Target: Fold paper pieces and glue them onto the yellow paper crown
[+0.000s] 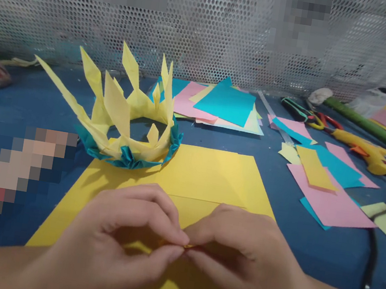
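Both grips (98, 234) (256, 252) tight on yellow sliver (188, 246)

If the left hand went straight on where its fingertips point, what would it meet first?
Most likely the right hand, its fingertips just ahead; whether they touch the left hand is unclear.

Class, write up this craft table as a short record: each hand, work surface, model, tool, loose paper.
Left hand: pinching a small yellow piece, mostly hidden
Right hand: pinching the same piece
Work surface: yellow sheets on a blue table
Model: pale yellow paper crown, teal trim
Tool: yellow glue gun, black cord
Loose paper: teal sheet at back, pink sheet at right
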`<state>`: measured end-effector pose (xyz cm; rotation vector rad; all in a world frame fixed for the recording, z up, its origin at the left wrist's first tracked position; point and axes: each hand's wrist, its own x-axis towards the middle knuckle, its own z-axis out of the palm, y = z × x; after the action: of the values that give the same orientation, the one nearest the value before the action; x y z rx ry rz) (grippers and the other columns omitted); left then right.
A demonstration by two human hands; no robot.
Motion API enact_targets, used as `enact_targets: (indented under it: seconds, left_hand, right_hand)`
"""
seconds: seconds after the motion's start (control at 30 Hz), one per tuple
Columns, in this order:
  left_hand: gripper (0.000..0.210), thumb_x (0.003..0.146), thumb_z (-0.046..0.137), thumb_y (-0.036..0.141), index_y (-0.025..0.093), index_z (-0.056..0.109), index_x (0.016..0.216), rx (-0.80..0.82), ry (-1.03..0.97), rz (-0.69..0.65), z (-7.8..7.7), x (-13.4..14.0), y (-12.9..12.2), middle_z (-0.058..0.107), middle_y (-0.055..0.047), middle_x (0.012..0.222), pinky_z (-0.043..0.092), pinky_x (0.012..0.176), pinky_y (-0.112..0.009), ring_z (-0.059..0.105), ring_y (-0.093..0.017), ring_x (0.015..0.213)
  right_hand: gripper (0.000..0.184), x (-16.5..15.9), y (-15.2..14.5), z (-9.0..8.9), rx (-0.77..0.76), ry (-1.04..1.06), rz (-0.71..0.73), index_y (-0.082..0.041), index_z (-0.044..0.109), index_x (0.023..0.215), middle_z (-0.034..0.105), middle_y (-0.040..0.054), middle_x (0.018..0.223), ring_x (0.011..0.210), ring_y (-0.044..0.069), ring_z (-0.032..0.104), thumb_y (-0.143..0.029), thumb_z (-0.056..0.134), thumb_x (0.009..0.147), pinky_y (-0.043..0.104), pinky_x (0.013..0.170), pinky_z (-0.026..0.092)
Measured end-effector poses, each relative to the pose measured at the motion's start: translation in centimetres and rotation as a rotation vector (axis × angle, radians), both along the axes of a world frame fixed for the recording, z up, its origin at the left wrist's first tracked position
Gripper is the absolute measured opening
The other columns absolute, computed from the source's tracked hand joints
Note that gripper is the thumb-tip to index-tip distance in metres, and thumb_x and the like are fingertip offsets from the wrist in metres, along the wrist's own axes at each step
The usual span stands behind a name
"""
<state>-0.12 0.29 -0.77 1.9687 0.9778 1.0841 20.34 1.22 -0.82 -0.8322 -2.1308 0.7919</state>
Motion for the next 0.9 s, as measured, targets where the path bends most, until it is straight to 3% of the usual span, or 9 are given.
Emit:
enact_targets:
  seconds: [0.23, 0.43, 0.57, 0.7, 0.9]
  left_hand:
    - [0.022, 0.07, 0.062, 0.002, 0.024, 0.065, 0.068, 0.063, 0.042, 0.02, 0.9, 0.6, 0.1, 0.065, 0.007, 0.065, 0.052, 0.056, -0.015, 0.065, -0.008, 0.058]
    - [0.021, 0.07, 0.059, 0.004, 0.025, 0.061, 0.069, 0.064, 0.021, 0.027, 0.8, 0.5, 0.1, 0.062, 0.007, 0.065, 0.052, 0.056, -0.016, 0.063, -0.008, 0.059]
    - [0.021, 0.077, 0.059, 0.006, 0.026, 0.056, 0.073, 0.015, -0.017, 0.031, 0.5, 0.1, 0.0, 0.058, 0.008, 0.07, 0.052, 0.06, -0.014, 0.061, -0.008, 0.063]
    - [0.018, 0.093, 0.054, 0.014, 0.028, 0.056, 0.081, -0.117, -0.064, 0.068, 0.2, -0.3, 0.0, 0.061, 0.007, 0.08, 0.053, 0.06, -0.009, 0.062, -0.007, 0.068]
    - [0.02, 0.102, 0.045, 0.028, 0.029, 0.056, 0.085, -0.201, 0.0, 0.102, 0.0, -0.4, 0.4, 0.059, 0.007, 0.073, 0.053, 0.057, -0.01, 0.06, -0.008, 0.061]
  right_hand:
    - [0.011, -0.1, 0.0, -0.4, 0.09, -0.014, 0.058, -0.02, 0.075, 0.086, 0.08, -0.0014, 0.074, 0.062, 0.012, 0.07, -0.016, 0.066, 0.092, 0.02, 0.063, 0.051]
    - [0.015, 0.0, 0.0, -0.1, 0.07, 0.0, 0.083, -0.021, 0.074, 0.091, 0.08, -0.001, 0.079, 0.069, 0.012, 0.071, -0.011, 0.062, 0.091, 0.021, 0.069, 0.051]
    - [0.011, -0.1, 0.1, 0.2, -0.081, -0.008, 0.04, -0.017, 0.075, 0.089, 0.078, 0.0014, 0.076, 0.067, 0.013, 0.069, -0.012, 0.067, 0.084, 0.019, 0.064, 0.05]
    - [0.005, -0.4, 0.1, 0.4, -0.306, 0.02, -0.048, -0.017, 0.072, 0.078, 0.073, -0.0014, 0.068, 0.058, 0.01, 0.063, -0.014, 0.07, 0.08, 0.016, 0.055, 0.047]
    - [0.01, -0.6, 0.3, 0.9, -0.491, 0.099, -0.09, -0.018, 0.067, 0.073, 0.066, -0.0032, 0.062, 0.054, 0.009, 0.056, -0.019, 0.068, 0.083, 0.016, 0.051, 0.044]
